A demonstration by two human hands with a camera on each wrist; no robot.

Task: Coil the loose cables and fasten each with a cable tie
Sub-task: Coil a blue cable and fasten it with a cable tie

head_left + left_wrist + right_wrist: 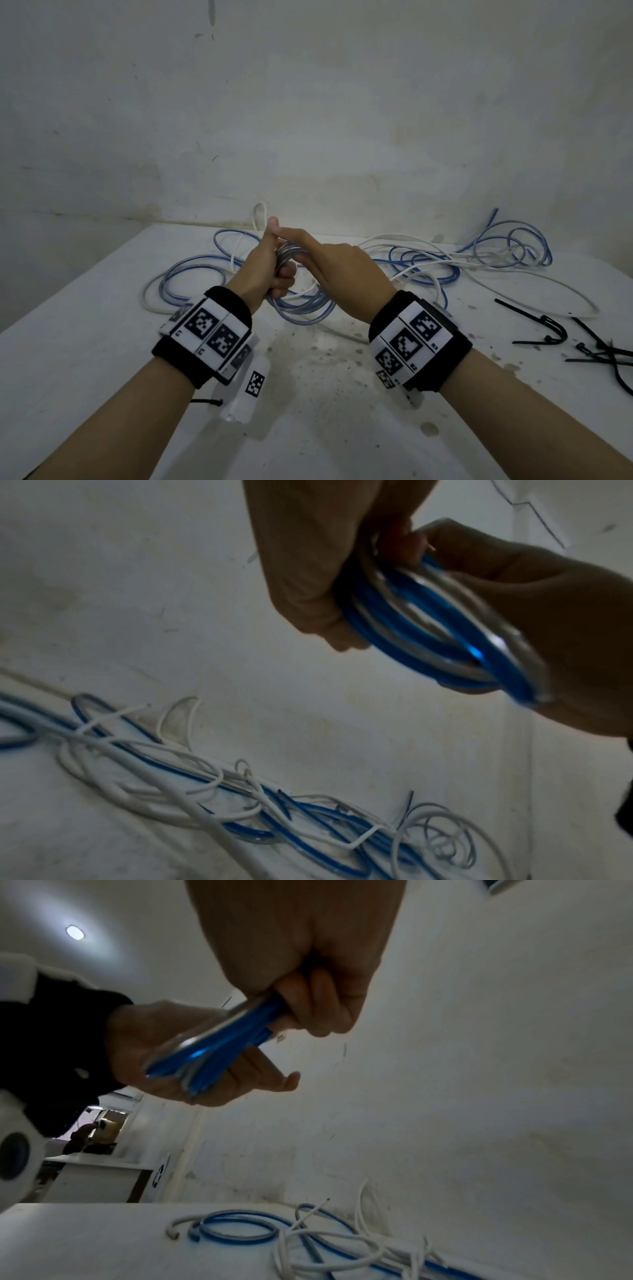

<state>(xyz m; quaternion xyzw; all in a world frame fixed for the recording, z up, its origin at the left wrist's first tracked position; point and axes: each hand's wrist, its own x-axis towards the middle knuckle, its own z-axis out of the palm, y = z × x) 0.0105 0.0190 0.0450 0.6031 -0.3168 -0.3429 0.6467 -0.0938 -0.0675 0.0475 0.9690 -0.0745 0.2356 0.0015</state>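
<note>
Above the middle of the white table (102,359), both hands hold one small coil of blue-and-clear cable (301,310). My left hand (274,267) grips the coil's top with curled fingers, thumb pointing up. My right hand (329,263) reaches in from the right and pinches the same bundle. In the left wrist view the coil (411,620) runs between the left hand (308,574) and the right hand (565,642). In the right wrist view the right hand's fingers (318,1007) curl over the coil (212,1042), which lies across the left hand (154,1042).
Loose blue and white cables (428,263) lie tangled along the table's far side by the wall, with loops at the left (191,274) and right (513,250). Several black cable ties (548,329) lie at the right edge. The near table surface is stained.
</note>
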